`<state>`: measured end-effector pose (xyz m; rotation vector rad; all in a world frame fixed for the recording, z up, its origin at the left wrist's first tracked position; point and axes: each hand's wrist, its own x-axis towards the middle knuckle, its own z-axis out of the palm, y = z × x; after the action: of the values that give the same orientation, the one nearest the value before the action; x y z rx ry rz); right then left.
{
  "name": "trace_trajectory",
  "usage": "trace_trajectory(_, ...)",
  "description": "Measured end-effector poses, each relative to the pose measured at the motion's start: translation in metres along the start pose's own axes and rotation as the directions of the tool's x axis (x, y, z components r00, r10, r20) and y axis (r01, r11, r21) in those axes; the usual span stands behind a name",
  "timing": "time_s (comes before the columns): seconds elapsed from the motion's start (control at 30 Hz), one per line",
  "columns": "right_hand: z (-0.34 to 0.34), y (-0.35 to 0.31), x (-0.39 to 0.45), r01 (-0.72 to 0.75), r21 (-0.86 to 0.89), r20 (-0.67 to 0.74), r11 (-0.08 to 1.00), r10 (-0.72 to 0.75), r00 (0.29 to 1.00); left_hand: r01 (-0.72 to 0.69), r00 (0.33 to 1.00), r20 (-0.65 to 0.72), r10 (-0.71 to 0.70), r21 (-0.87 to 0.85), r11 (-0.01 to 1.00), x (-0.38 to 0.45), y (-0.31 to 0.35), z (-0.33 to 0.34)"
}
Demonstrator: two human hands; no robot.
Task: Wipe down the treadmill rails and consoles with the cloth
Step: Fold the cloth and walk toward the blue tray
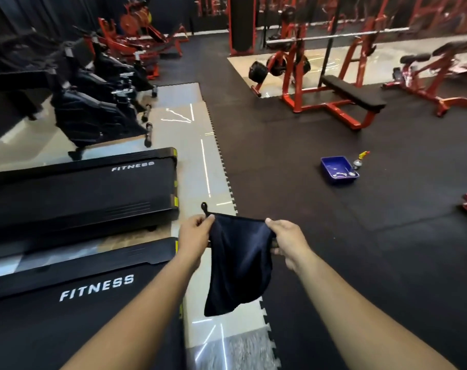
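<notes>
Both hands hold a dark cloth [237, 265] stretched out in the air over the edge where the pale tiled floor [192, 108] meets the black rubber matting [347, 236]. The left hand [193, 232] pinches the cloth's upper left corner, just below a small hanging loop; the right hand [287, 240] grips the upper right corner with curled fingers. The rest of the cloth hangs loose between the forearms. To the left lie two black treadmill decks marked FITNESS, the nearer treadmill [74, 297] just beside the left forearm, the farther treadmill [88, 188] beyond it. On the open matting to the right, well apart, stand a blue tray [338, 170] and a spray bottle [358, 162], with a red weight bench [347, 96] farther back.
</notes>
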<state>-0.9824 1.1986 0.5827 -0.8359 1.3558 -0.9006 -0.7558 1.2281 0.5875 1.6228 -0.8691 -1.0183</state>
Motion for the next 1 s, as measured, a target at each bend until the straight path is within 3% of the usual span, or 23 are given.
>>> trace_trajectory(0.17, -0.01, -0.01, 0.028, 0.204, -0.197, -0.029, 0.959, -0.214, 0.977, -0.163, 0.967, 0.219, 0.134, 0.119, 0.979, 0.016, 0.013, 0.082)
trace_trajectory(0.37, -0.025, -0.039, 0.086, 0.286, -0.309, -0.04, 0.907, -0.313, 0.949, -0.279, 0.91, 0.361, 0.203, 0.171, 0.945, 0.079, 0.023, 0.149)
trace_trajectory(0.53, -0.048, -0.074, 0.155, 0.329, -0.612, 0.049, 0.719, -0.381, 0.923, -0.331, 0.842, 0.489, 0.229, 0.132, 0.934, 0.156, 0.043, 0.191)
trace_trajectory(0.6, -0.06, -0.085, 0.174, 0.346, -0.636, 0.025, 0.69, -0.43, 0.903, -0.341, 0.827, 0.511, 0.234, 0.126, 0.931, 0.179, 0.054, 0.204)
trace_trajectory(0.67, -0.075, -0.098, 0.199, 0.39, -0.646, -0.056, 0.656, -0.55, 0.833, -0.372, 0.808, 0.532, 0.253, 0.128, 0.919, 0.209, 0.07, 0.223)
trace_trajectory(0.73, -0.095, -0.111, 0.221, 0.355, -0.707, -0.129, 0.612, -0.605, 0.786, -0.38, 0.795, 0.554, 0.247, 0.136, 0.915, 0.241, 0.083, 0.246)
trace_trajectory(0.9, -0.15, -0.124, 0.267, 0.081, -0.972, -0.057, 0.221, -0.553, 0.832, -0.438, 0.723, 0.627, 0.291, 0.09, 0.894, 0.297, 0.114, 0.302)
trace_trajectory(1.0, -0.188, -0.133, 0.298, 0.017, -0.986, -0.084, 0.164, -0.586, 0.806, -0.505, 0.653, 0.698, 0.293, 0.113, 0.856, 0.327, 0.132, 0.337)
